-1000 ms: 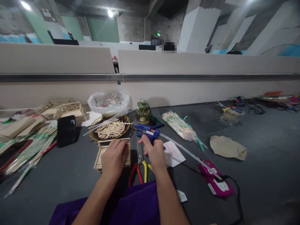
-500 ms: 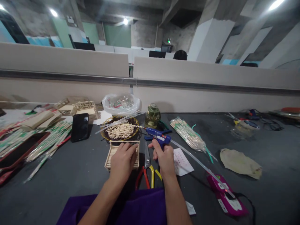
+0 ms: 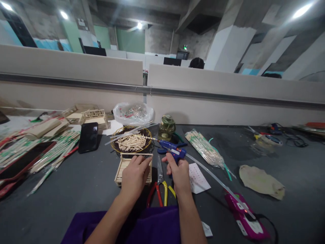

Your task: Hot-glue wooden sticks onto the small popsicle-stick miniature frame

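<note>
My right hand (image 3: 178,171) is wrapped around the handle of a blue hot glue gun (image 3: 174,149), its nozzle pointing left toward the basket. A long clear glue stick (image 3: 215,179) trails from the gun's back end. My left hand (image 3: 135,173) lies over a small model made of thin wooden sticks (image 3: 122,169), fingers closed at its upper right corner; the hand hides much of the model. Between my hands lie scissors (image 3: 159,171) with a red handle, and yellow-handled pliers or cutters (image 3: 172,191), partly covered.
Behind the model stands a basket (image 3: 113,144) of short sticks. Around it are a green glass jar (image 3: 167,127), a black phone (image 3: 88,137), finished stick models (image 3: 93,117) and bagged sticks (image 3: 205,147). A magenta power strip (image 3: 245,217) and a beige cloth (image 3: 261,181) lie right.
The whole view has shifted slightly, moving things a little right and down. Both hands keep the same hold on the glue gun and the stick model.
</note>
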A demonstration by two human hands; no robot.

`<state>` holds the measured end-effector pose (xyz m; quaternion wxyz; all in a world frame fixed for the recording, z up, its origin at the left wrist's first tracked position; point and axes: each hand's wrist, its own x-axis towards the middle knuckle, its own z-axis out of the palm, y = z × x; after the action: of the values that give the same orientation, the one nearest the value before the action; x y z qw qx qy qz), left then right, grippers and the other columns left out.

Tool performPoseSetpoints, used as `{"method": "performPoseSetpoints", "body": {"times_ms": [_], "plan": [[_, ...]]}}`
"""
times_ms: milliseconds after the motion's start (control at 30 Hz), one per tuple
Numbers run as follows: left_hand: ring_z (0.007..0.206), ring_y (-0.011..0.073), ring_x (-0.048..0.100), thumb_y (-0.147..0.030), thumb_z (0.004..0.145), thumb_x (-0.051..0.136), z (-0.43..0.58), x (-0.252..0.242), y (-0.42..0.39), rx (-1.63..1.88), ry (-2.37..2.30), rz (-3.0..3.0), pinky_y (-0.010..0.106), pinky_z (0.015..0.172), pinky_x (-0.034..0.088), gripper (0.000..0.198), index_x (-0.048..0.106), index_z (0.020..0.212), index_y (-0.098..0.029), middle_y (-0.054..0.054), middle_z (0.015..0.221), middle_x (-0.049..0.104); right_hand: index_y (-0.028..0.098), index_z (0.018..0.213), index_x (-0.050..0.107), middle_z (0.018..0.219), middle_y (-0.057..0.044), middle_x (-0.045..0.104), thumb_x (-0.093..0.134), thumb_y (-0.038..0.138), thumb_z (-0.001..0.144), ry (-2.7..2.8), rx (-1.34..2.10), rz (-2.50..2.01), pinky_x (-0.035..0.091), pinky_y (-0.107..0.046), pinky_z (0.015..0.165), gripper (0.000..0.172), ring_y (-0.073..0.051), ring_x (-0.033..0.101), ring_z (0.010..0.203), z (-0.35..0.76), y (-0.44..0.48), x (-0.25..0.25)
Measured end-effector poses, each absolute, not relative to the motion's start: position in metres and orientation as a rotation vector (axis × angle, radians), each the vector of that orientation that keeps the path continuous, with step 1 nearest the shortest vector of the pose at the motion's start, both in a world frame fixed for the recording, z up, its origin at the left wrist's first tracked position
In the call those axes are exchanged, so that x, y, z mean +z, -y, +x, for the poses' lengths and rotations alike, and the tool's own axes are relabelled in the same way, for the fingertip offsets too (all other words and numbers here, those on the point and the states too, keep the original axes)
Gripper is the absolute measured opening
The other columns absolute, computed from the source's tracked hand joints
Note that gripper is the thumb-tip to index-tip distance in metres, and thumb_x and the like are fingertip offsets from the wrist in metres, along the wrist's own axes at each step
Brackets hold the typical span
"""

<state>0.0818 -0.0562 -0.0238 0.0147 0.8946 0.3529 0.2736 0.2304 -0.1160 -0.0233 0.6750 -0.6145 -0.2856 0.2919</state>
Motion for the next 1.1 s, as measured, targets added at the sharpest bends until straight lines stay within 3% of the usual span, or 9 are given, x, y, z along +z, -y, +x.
{"method": "performPoseSetpoints", "body": {"times_ms": [1100], "plan": [[0.087,0.0215,0.058,-0.021,0.094,0.047,0.0808,-0.0274,0.0529,0.917,-1.026,2.687,0.033,0.074,0.048,0.026,0.065,0.112,-0.018,0.007,0.091,0.066,0.013,0.073,0.071,0.040,0.006,0.042,0.063,0.058,0.078,0.640,0.645,-1.369,0.034,-0.021,0.040,0.046,-0.009,0.038,0.038,0.2327,0.1172,-0.0194]]}}
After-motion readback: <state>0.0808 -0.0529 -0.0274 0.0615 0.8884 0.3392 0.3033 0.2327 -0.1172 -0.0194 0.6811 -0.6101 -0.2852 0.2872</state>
